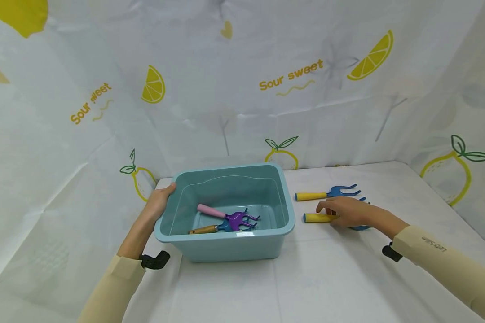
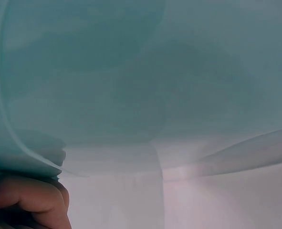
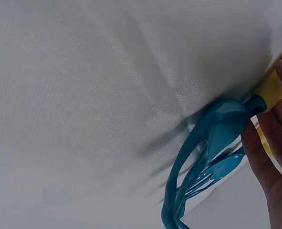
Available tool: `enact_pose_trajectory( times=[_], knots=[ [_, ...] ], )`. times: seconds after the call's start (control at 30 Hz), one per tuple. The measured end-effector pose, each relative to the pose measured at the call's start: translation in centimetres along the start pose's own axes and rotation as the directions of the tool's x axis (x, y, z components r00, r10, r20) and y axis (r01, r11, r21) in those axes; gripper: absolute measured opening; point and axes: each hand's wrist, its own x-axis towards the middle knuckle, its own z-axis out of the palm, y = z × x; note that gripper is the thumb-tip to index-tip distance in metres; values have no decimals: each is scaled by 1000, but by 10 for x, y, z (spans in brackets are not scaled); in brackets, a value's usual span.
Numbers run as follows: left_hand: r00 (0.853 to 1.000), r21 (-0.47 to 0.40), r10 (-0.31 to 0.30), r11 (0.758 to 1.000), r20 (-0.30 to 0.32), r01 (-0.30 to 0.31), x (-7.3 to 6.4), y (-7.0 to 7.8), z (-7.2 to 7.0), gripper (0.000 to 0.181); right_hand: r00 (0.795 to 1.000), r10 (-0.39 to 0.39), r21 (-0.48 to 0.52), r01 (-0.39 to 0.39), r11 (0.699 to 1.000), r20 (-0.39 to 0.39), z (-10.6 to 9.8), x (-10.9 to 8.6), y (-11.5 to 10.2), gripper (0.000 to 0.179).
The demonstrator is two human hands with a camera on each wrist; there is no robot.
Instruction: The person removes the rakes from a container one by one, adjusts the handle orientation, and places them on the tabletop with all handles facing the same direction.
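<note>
My left hand grips the left rim of a light-blue plastic basin; its curled fingers show against the wall in the left wrist view. At the right, my right hand holds a blue hand rake with a yellow handle, thumb and fingers on either side of the handle. Its curved blue tines stick out past the fingers in the right wrist view. Just behind lies a second yellow-handled blue hand rake. In the head view, the hand partly hides the held rake.
Inside the basin lie a purple hand rake with a pink handle and a blue tool with a wooden handle, partly overlapping. A white sheet covers the table. Lemon-printed cloth hangs behind and at the sides.
</note>
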Motion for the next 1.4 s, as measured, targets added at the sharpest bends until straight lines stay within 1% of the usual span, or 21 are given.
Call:
enact_pose_trajectory(
  times=[0.17, 0.27, 0.4, 0.53, 0.67, 0.77, 0.93, 1.0, 1.13, 1.2, 1.4],
  knots=[
    [1000, 5, -10, 1000, 0, 10, 0, 0, 0, 66, 1000, -7, 8, 7, 1000, -9, -10, -1, 0, 37],
    [1000, 0, -13, 1000, -1, 13, 0, 1, 0, 67, 999, -21, 9, 22, 1000, -34, -20, -2, -1, 37],
    [1000, 0, -11, 1000, -5, 11, 0, 1, -1, 66, 993, -61, -31, 58, 998, -99, -38, -1, -6, 38],
    [1000, -3, -9, 1000, -11, 9, 0, 1, -2, 64, 981, -104, -87, 91, 992, -161, -62, 0, -15, 38],
    [1000, -11, -16, 1000, -15, 16, 0, 1, -2, 65, 968, -147, -135, 121, 983, -203, -88, 1, -31, 37],
    [1000, -14, -24, 1000, -14, 24, -1, 0, -2, 65, 956, -193, -175, 155, 972, -221, -105, 4, -45, 38],
    [1000, -22, -27, 999, -15, 27, -1, -2, -2, 64, 930, -285, -248, 227, 942, -231, -133, 11, -71, 39],
    [999, -23, -25, 999, -20, 25, -1, -2, -1, 64, 923, -309, -263, 246, 933, -230, -142, 14, -81, 39],
    [999, -16, -19, 1000, -31, 18, -1, -2, 0, 65, 920, -321, -264, 260, 929, -224, -155, 21, -102, 39],
    [999, -14, -17, 1000, -34, 16, -1, -2, 0, 65, 922, -318, -262, 258, 930, -221, -159, 26, -111, 39],
    [999, -27, -26, 999, -42, 25, 0, -1, 1, 63, 922, -335, -272, 277, 922, -195, -163, 41, -136, 39]
  ],
)
